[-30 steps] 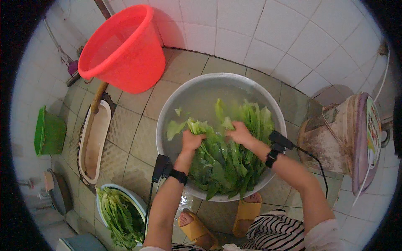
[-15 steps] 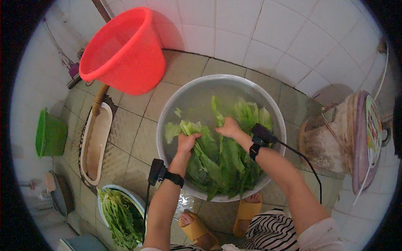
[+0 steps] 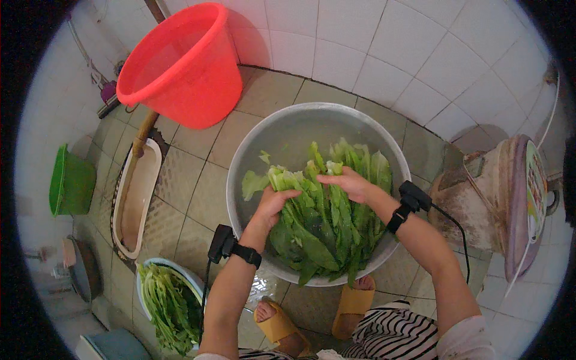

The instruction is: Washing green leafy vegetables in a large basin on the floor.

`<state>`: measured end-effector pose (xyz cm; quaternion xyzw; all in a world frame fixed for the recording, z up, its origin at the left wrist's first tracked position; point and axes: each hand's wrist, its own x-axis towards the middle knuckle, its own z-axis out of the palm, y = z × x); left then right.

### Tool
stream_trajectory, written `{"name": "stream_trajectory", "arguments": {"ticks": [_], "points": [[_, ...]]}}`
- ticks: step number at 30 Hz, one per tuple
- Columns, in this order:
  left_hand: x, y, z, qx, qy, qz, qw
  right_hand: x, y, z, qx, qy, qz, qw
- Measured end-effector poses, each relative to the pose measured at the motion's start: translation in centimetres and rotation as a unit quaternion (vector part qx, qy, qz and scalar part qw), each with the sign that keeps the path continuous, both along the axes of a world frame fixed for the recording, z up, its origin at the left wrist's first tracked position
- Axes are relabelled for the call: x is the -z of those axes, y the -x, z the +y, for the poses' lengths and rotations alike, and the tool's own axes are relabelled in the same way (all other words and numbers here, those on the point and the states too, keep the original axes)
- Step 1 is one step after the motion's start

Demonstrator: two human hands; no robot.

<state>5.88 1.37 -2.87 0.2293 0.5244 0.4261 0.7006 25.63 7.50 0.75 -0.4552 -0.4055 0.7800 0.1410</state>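
Observation:
A wide silver metal basin (image 3: 236, 162) of cloudy water stands on the floor in front of me, holding many long leafy greens (image 3: 324, 234). My left hand (image 3: 271, 207) is closed round the pale stem ends of a bunch at the left side, thumb on top. My right hand (image 3: 351, 183) grips stem ends of the greens a little farther right, its thumb pointing left. Between the hands the bunch lies with its dark leaf tips toward me. A few loose leaf pieces float at the left. Parts of my fingers are hidden under the leaves.
At the far left stands a red bucket (image 3: 198, 84); beside it a squat toilet (image 3: 123, 210) is set in the tiled floor. A blue-rimmed basin (image 3: 143, 294) of more greens sits near left, a green bin (image 3: 72, 180) farther left. A lidded bucket (image 3: 471, 198) stands right.
My hands have raised the greens a little, and the stems now bunch together between them. My right hand has shifted slightly right, with stems in its grip.

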Motion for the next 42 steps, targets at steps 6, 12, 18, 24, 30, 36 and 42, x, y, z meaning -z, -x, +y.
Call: {"name": "stream_trajectory", "arguments": {"ticks": [6,12,18,24,30,36,42], "points": [[-0.6,-0.4,0.2,-0.039,-0.014,0.019,0.999,1.9,0.6,-0.1,0.044,-0.143,-0.098,0.984],[1.2,-1.2,0.5,-0.029,-0.04,0.086,0.995,4.0,3.3,-0.4,0.108,-0.19,-0.081,0.973],[2.4,-2.2,-0.2,0.016,-0.022,0.266,0.964,4.7,4.3,-0.8,0.024,-0.067,-0.128,0.989],[2.1,-2.4,-1.1,0.033,-0.076,0.161,0.984,3.6,5.2,-1.7,0.082,-0.082,-0.166,0.979],[-1.8,-2.3,-1.6,0.001,-0.055,0.045,0.997,0.1,3.2,-1.6,0.088,-0.02,0.101,0.991],[-1.1,-2.2,-1.5,0.024,-0.061,0.073,0.995,4.0,3.5,-1.5,0.111,-0.106,0.056,0.987],[2.7,-2.9,-1.0,0.119,-0.075,0.258,0.956,9.3,3.7,-1.0,0.021,-0.109,-0.099,0.989]]}}
